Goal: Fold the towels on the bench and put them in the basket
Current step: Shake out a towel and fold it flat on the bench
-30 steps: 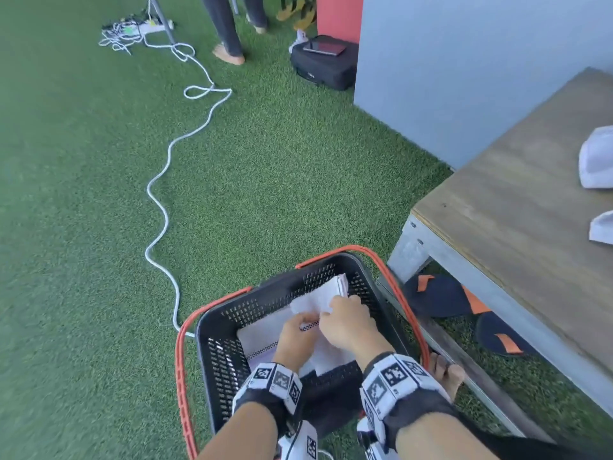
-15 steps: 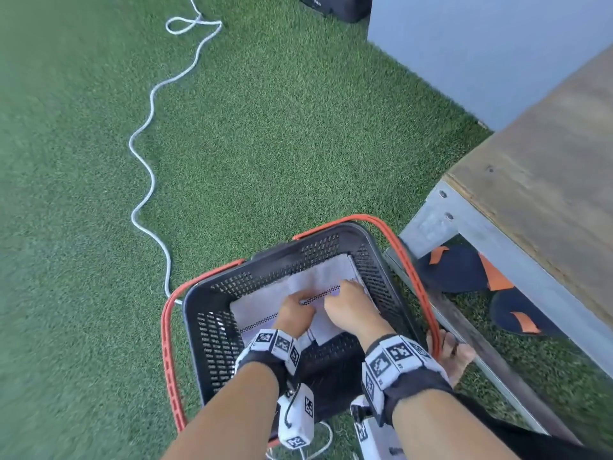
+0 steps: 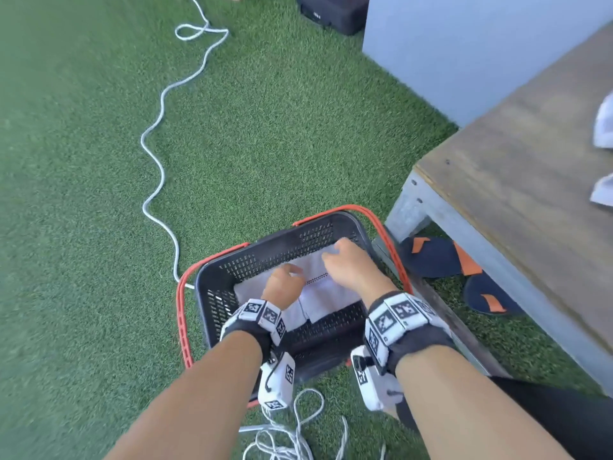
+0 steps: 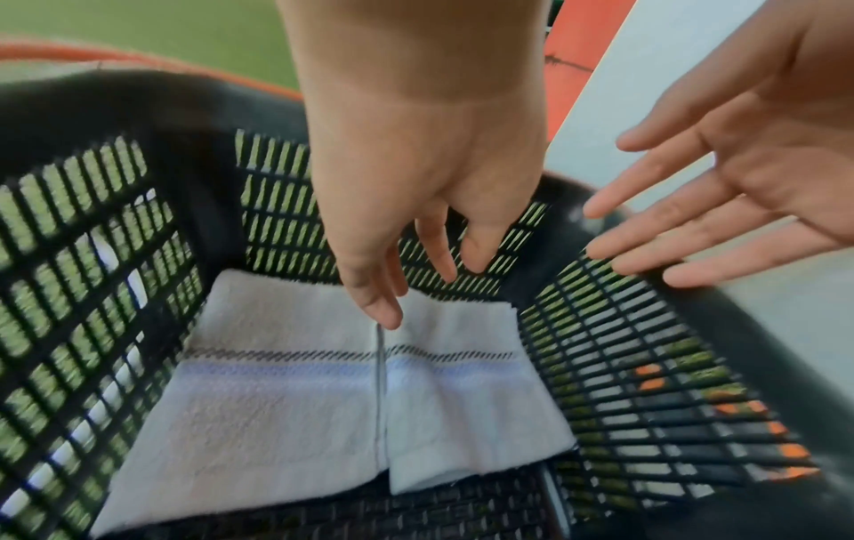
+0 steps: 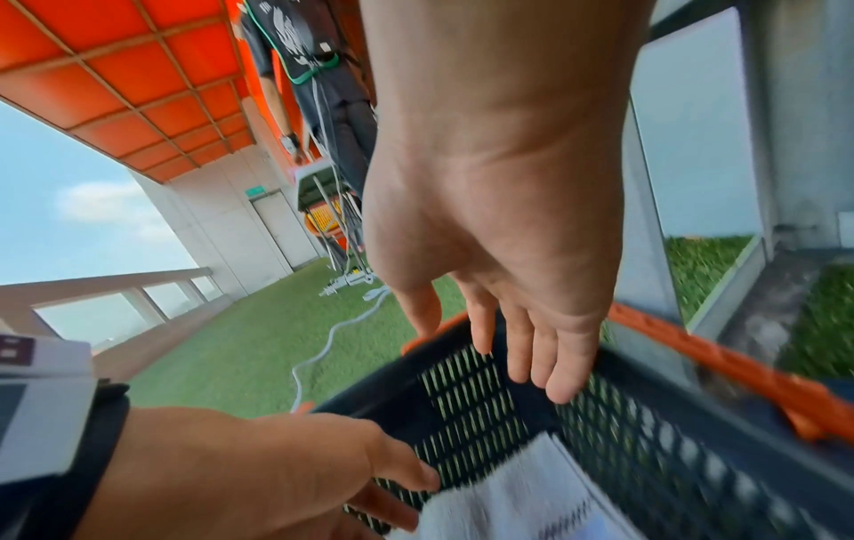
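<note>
A black mesh basket [image 3: 331, 333] with orange handles stands on the grass beside the bench [image 3: 514, 194]. A folded white towel [image 3: 315, 293] with a striped band lies flat on the basket floor [image 4: 323, 402]. My left hand [image 3: 285, 280] hangs just above the towel, its fingers loose and pointing down [image 4: 416, 274], holding nothing. My right hand [image 3: 345, 260] hovers over the basket's far right corner with its fingers straight and spread [image 5: 508, 347], also empty. Two more white towels [image 3: 603, 124] [image 3: 602, 194] lie on the bench at the right edge.
A white cable [image 3: 159, 154] snakes across the green turf left of the basket; more cords [image 3: 292, 436] lie near me. Dark sandals [image 3: 438, 257] sit under the bench. A grey wall [image 3: 464, 44] and a black case [image 3: 331, 11] stand behind. A person [image 5: 323, 91] stands farther off.
Both hands let go of the towel and lifted off it. The right hand moved toward the basket's far right corner. The towel now lies flat in the basket.
</note>
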### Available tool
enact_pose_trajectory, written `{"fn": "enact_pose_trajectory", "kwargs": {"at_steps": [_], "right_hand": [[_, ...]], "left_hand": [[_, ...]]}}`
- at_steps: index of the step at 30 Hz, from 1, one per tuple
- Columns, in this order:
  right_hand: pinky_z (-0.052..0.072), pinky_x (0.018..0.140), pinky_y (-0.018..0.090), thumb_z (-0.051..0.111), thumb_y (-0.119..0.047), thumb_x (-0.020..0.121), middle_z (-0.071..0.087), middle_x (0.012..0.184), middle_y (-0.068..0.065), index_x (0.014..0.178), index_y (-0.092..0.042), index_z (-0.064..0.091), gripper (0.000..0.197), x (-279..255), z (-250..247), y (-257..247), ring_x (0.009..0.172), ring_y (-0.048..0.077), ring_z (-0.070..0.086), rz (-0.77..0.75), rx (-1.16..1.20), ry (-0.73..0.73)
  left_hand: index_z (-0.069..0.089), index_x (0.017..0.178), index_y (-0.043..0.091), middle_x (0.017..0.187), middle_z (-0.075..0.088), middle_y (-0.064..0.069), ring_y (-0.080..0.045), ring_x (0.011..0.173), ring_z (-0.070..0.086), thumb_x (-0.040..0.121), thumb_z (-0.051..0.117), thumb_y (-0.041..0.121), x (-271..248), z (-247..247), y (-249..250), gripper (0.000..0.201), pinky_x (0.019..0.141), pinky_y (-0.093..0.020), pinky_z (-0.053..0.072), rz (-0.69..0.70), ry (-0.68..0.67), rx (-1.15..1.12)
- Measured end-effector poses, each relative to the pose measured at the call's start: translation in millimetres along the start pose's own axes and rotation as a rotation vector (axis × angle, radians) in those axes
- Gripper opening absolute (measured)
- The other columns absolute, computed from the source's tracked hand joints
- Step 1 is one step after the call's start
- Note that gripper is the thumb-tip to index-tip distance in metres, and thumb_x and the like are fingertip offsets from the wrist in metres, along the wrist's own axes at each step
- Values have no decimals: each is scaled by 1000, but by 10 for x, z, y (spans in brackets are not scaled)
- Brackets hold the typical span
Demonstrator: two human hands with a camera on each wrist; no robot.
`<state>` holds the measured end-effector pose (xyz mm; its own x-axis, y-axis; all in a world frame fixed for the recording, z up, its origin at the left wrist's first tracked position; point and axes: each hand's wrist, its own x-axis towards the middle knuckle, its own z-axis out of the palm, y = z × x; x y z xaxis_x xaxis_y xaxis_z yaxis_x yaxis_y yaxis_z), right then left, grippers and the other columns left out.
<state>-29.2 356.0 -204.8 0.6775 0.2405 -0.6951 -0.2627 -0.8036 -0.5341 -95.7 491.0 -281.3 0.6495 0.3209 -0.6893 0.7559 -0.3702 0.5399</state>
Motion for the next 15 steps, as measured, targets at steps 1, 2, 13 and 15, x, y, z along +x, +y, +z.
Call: {"fn": "enact_pose_trajectory", "kwargs": {"at_steps": [1,2,13,15], "right_hand": [[44,82,36,42,-28,98,57,111,6,127,-11,46,34,-74,-73,-85,102,24,55,-42,-17,28],[41,70,33,43,-29,97,55,94,2,111,-13,45,21,-163,-155,-173,91,23,52,-81,-44,66],[40,70,27,43,-26,100,56,84,-8,102,-20,58,16,-1808,-1640,-661,80,12,57,-378,122,636],[37,65,29,45,-22,99,56,84,3,103,-9,60,21,-2065,-2010,-610,71,16,53,-343,145,637]], "left_hand": [[62,114,15,91,64,-6,-18,69,57,96,51,18,-71,-48,91,21,64,-29,49,27,3,1],[64,110,13,92,66,-7,-21,74,60,96,51,16,-146,-97,206,19,70,-31,52,68,7,2],[64,96,16,89,67,-1,-13,70,60,97,54,18,-1451,-432,2207,10,62,-26,51,612,-16,115],[63,94,17,85,64,3,-11,68,57,96,55,21,-1672,-357,2599,9,58,-25,44,716,-3,137]]}}
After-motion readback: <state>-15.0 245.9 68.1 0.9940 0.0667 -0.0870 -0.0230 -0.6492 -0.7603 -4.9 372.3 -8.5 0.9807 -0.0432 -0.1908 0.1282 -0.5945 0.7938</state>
